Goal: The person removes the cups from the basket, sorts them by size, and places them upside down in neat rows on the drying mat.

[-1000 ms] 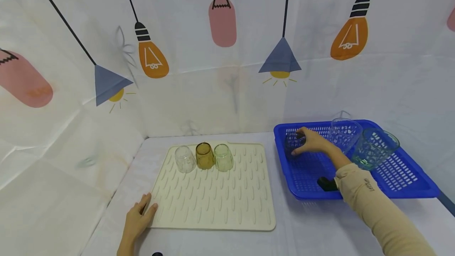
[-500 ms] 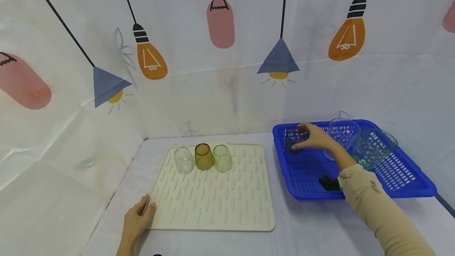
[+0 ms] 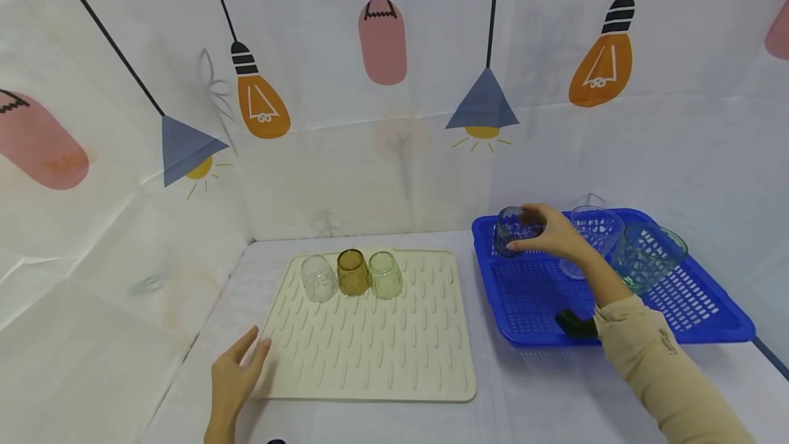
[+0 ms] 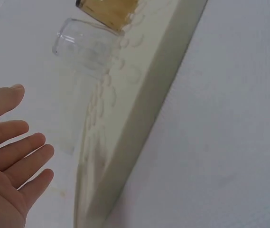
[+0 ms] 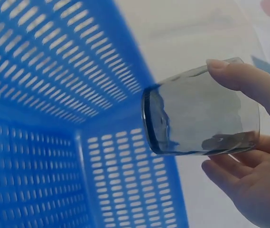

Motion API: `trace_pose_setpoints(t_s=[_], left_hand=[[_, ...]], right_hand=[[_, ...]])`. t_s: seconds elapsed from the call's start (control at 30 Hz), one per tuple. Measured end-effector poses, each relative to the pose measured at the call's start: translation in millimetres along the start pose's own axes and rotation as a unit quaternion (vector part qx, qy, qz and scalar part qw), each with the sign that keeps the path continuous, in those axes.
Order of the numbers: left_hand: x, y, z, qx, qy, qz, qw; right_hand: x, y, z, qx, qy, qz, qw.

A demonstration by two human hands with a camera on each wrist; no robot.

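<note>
One smoky glass (image 3: 507,234) is pinched by the right hand (image 3: 553,235) at the far-left corner of the blue basket (image 3: 530,297), its long axis near upright; the left hand (image 3: 234,375), fingers extended, holding nothing, is seen well left of the basket, beside a pale mat (image 3: 370,341) where three glasses (image 3: 354,274) are set. The white bench (image 3: 493,403) is backed by a lamp-printed sheet (image 3: 345,177).
</note>
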State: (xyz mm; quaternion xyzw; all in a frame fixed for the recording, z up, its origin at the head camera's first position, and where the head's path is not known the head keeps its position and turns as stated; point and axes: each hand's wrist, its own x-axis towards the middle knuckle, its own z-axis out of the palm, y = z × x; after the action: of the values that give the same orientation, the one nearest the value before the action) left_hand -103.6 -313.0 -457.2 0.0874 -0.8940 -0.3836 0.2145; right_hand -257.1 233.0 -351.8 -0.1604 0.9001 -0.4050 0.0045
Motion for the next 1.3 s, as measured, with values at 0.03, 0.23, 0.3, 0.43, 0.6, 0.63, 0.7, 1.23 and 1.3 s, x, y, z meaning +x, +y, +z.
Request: trace_pose_setpoints(t_s=[0.03, 0.23, 0.3, 0.43, 0.6, 0.63, 0.7, 1.23, 1.3], left_hand=[[0.6, 2.9, -0.2, -0.007, 0.002, 0.008, 0.9999], [3.6, 22.5, 0.9, -0.065, 0.014, 0.036, 0.9972], [5.1, 29.2, 2.4, -0.094, 0.009, 0.041, 0.9947], [7.4, 44.1, 7.0, -0.137, -0.009, 0.054, 0.989], [10.7, 64.7, 16.1, -0.191, -0.038, 0.089, 0.9768], [11.5, 69.0, 18.7, -0.205, -0.045, 0.094, 0.9733], [13.1, 77.3, 24.6, -0.227, -0.058, 0.11, 0.9659], [12.0, 129.5, 74.8, -0.307, -0.141, 0.193, 0.9212], [12.1, 134.9, 79.1, -0.312, -0.145, 0.206, 0.9161]], right_hand=[[-1.3, -2, 0, 0.007, 0.003, -0.001, 1.0], [-10.4, -13, 1, 0.047, 0.008, -0.011, 0.9988], [-13.5, -17, 2, 0.055, 0.009, -0.011, 0.9984], [-18.8, -23, 5, 0.068, 0.01, -0.014, 0.9975], [-25.0, -30, 10, 0.098, 0.009, -0.02, 0.9949], [-26.1, -32, 11, 0.105, 0.008, -0.021, 0.9942], [-28.1, -34, 14, 0.121, 0.006, -0.025, 0.9923], [-43.6, -60, 46, 0.203, 0.013, -0.074, 0.9764], [-46.8, -62, 51, 0.212, 0.01, -0.088, 0.9731]])
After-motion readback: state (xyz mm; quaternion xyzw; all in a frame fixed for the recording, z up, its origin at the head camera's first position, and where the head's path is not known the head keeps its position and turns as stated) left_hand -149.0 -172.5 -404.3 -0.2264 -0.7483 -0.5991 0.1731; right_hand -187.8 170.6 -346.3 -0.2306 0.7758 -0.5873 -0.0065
